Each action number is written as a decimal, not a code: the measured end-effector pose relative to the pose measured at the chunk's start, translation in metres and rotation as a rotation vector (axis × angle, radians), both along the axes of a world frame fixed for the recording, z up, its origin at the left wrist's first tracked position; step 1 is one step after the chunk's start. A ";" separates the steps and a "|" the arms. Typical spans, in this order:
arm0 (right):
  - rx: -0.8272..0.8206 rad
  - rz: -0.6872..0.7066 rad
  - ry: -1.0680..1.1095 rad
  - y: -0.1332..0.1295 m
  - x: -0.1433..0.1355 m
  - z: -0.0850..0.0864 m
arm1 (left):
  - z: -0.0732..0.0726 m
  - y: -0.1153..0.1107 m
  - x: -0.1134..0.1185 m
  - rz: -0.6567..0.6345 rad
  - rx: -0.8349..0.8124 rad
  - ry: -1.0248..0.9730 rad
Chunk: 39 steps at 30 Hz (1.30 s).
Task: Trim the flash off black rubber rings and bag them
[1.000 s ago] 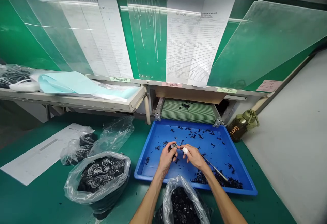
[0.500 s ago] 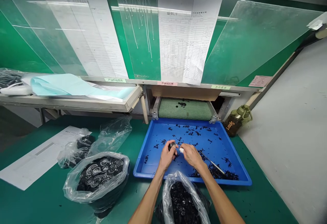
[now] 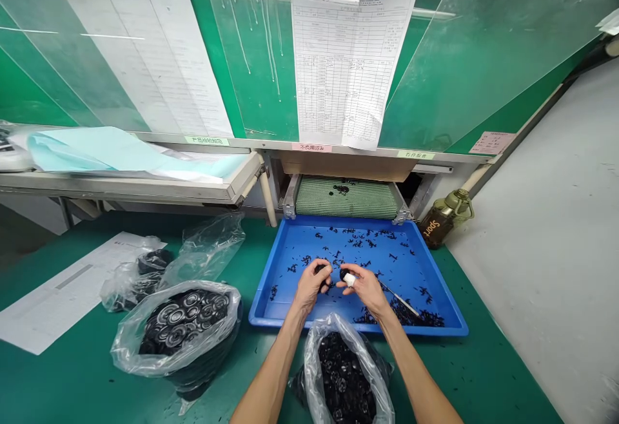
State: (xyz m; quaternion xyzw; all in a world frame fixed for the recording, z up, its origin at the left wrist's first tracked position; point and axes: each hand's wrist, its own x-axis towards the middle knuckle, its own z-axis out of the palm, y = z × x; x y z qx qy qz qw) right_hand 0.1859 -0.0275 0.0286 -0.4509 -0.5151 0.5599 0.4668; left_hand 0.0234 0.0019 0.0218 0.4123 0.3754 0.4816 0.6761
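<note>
Over the blue tray (image 3: 264, 295), my left hand (image 3: 309, 287) is closed around a small black round part (image 3: 320, 269), which the fingers partly hide. To its right, my right hand (image 3: 366, 292) pinches another black round part (image 3: 343, 273). A white cover (image 3: 349, 279) shows at the tip of one of its digits. The hands are a short gap apart. Many small black scraps (image 3: 360, 238) lie scattered in the tray, with a denser pile (image 3: 425, 318) at its front right. A thin metal tool (image 3: 403, 303) rests on that pile.
An open plastic bag of black parts (image 3: 341, 379) stands in front of the tray, between my forearms. Another bag of black ringed parts (image 3: 186, 318) is at left, near a paper sheet (image 3: 62, 289). Behind the tray sits a green conveyor belt (image 3: 345, 200); a bottle (image 3: 442, 218) stands right.
My hands have moved slightly apart. A black round part now shows in my right fingers, where only the white cover was visible before. The whole view has shifted a little.
</note>
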 end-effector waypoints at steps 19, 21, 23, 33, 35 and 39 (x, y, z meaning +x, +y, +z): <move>0.227 -0.057 -0.633 0.015 -0.009 0.003 | -0.005 -0.005 0.009 -0.109 0.142 0.249; 0.210 -0.032 -0.719 0.028 -0.005 0.000 | -0.006 -0.004 0.008 -0.077 0.111 0.236; 0.239 -0.047 -0.845 0.049 0.006 0.006 | -0.007 -0.001 0.006 -0.001 0.030 0.168; 0.397 -0.254 -1.008 0.238 0.041 0.079 | -0.002 0.020 -0.019 0.320 -0.455 -0.674; 0.365 -0.251 -1.001 0.265 0.038 0.079 | -0.001 0.019 -0.020 0.345 -0.471 -0.708; 0.302 -0.281 -0.934 0.288 0.041 0.074 | 0.001 0.018 -0.020 0.347 -0.471 -0.726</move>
